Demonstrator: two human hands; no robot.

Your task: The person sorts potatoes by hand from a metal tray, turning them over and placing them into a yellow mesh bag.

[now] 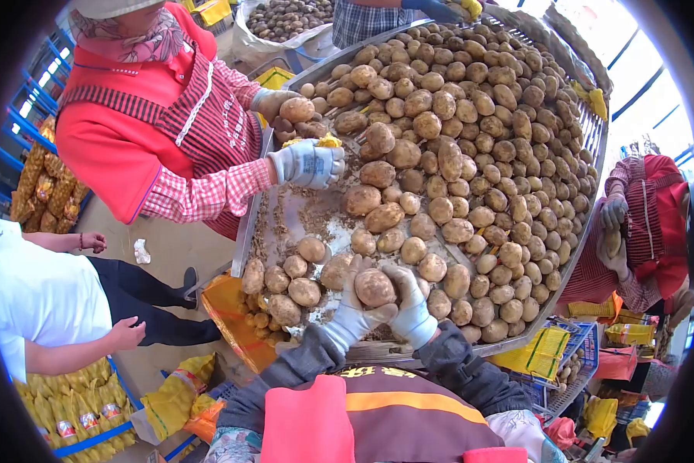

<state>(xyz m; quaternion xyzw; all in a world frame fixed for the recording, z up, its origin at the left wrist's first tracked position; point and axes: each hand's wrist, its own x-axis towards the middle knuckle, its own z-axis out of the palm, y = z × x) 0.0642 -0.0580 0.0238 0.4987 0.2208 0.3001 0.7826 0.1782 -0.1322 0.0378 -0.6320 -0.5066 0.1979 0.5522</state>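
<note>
A large brown potato [375, 288] is held between my two gloved hands, just above the near edge of the sorting table [334, 231]. My left hand [346, 310] wraps its left side, and my right hand [413, 312] closes round it from the right. Both gloves are pale grey and dusty. Several potatoes [285, 279] lie loose on the table to the left of my hands. Beyond and to the right, a big heap of potatoes [509, 154] covers most of the surface.
Across the table's left side, a co-worker's gloved hand [308, 163] holds something yellow. An orange-sided container [235, 305] with small potatoes stands below the left edge. Blue crates [574, 363] and yellow mesh bags [543, 351] sit at lower right. Another person [61, 301] stands at left.
</note>
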